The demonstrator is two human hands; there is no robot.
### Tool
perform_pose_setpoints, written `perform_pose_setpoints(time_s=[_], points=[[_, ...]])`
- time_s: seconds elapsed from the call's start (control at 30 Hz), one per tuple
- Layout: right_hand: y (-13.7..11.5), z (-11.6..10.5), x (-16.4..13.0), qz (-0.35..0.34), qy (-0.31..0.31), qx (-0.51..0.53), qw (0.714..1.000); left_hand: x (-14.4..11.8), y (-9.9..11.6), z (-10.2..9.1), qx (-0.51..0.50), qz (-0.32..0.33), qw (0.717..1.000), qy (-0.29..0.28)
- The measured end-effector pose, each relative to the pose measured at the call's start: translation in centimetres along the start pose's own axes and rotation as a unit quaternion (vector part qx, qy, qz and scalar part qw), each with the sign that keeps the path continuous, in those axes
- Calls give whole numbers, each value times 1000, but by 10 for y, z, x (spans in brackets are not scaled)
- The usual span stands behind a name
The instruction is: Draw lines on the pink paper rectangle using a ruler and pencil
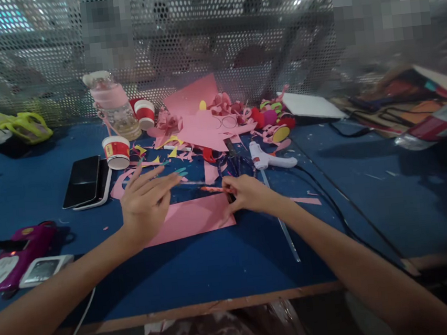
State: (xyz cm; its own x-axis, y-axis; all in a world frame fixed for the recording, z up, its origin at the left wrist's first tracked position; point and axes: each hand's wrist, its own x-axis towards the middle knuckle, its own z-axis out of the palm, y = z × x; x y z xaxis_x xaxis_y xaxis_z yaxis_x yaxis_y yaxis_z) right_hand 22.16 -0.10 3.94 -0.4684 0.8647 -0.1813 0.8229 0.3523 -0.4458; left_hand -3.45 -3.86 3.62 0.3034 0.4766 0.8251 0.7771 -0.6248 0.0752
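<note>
My left hand (144,204) hovers over the left end of a pink paper strip (196,215), its fingers stretched out and apart, holding nothing. Above the strip's right end, my right hand (247,192) is closed with thumb and fingers bent around a thin orange-patterned pen (212,189). The pen points left toward my left hand. A small dark part shows between the right fingers, but I cannot make out what it is. Just behind the right hand lie dark-blue-handled scissors (237,163). A white glue gun (270,157) with a long clear glue stick rests beside them.
Pink paper scraps (199,125) pile up at the back. Two red-and-white paper cups (116,152), a bottle (115,107) and a black phone (82,181) stand or lie left. A purple device (16,256) is at far left. A black cable (329,199) crosses the right side.
</note>
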Motion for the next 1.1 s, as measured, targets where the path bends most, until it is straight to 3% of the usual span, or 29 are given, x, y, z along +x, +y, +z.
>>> perform_pose_setpoints(time_s=[0.1,0.2,0.47,0.7,0.8,0.97,1.1], points=[[16,-14,-5,-14,8,135,991,-8,3,1,-81,27,996,3],[25,-20,-7,-15,43,189,981,-21,6,3,-153,56,986,-44],[10,-1,-1,-10,-1,42,999,-35,23,6,-188,89,959,-193],[13,-3,0,30,-17,32,999,-32,27,-8,-227,62,959,-157],[12,-3,0,39,-20,36,998,-35,23,-12,-224,61,958,-166],[12,-2,0,59,-21,26,998,-41,22,-7,-185,25,941,-282],[14,0,1,58,-24,20,998,-43,24,-1,-152,47,911,-381]])
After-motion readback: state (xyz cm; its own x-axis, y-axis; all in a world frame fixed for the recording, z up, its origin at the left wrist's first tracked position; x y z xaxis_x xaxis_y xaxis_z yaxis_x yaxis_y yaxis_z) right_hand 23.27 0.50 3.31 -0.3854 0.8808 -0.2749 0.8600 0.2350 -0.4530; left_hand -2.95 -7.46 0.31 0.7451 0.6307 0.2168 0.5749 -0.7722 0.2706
